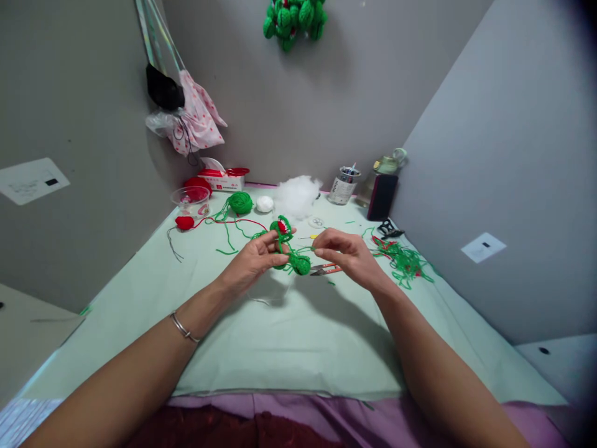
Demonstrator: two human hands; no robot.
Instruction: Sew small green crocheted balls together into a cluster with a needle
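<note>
My left hand [257, 258] is closed around a small green crocheted piece [301, 264] with a red and white patch near its top. Green strands run from this piece toward my right hand [342, 252], whose thumb and forefinger pinch green yarn [305, 249]. Just beneath the right hand lie snips with orange handles [329, 269], their blades pointing at the crochet. Behind that hand, a small hook with a yellow grip [311, 236] rests on the cloth. My left palm and curled fingers partly cover the crocheted piece.
Green and red yarn scraps [405, 261] lie at the right, near a dark phone [382, 197] and a can [344, 185]. White stuffing [297, 194], a green yarn ball [240, 202], a clear tub [191, 202] and a small red ball [185, 223] line the back and left.
</note>
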